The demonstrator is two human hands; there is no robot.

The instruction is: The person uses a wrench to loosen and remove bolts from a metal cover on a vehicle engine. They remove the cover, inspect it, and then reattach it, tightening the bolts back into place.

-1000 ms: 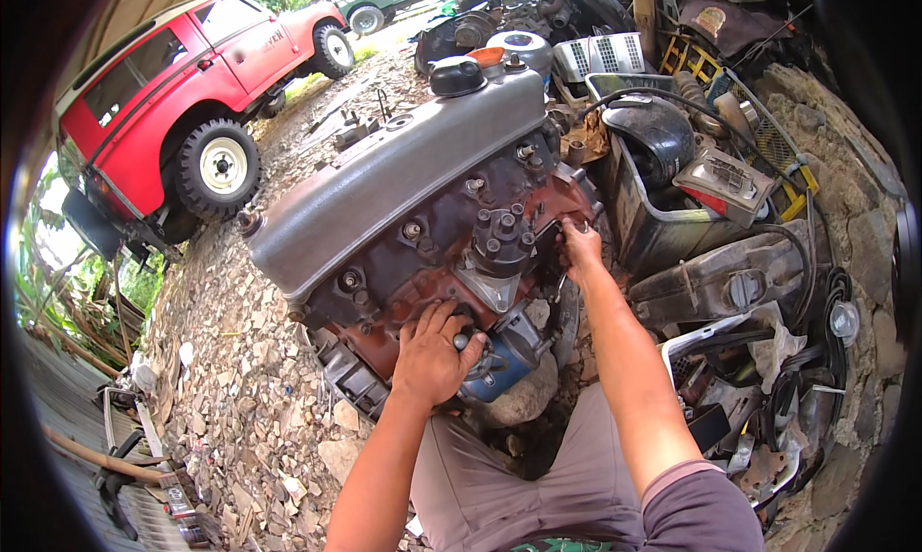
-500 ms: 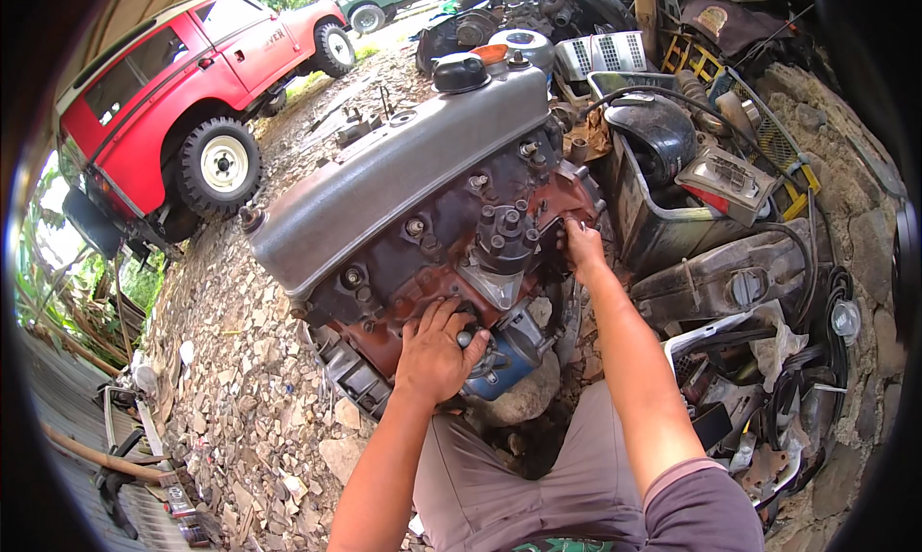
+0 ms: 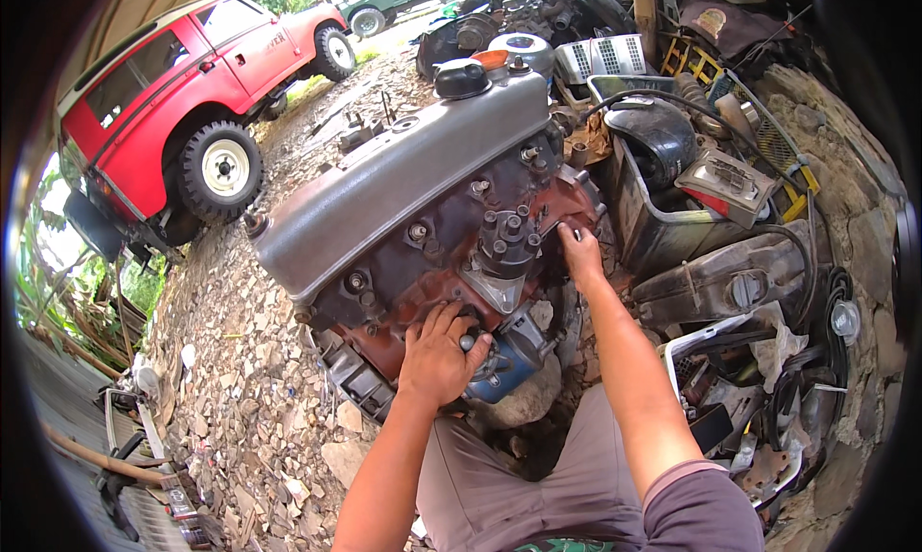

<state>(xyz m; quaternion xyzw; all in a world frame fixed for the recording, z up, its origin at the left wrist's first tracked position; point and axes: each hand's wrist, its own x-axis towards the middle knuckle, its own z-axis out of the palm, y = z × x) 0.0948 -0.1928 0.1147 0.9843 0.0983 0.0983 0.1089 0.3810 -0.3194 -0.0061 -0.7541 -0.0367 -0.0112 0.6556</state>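
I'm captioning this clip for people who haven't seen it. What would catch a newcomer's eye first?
First the big rusty engine block with its grey top cover, standing on gravel at centre. Both hands are on it: the left hand at a blue part low on its near side, the right hand on its right end. A red off-road car stands upper left.
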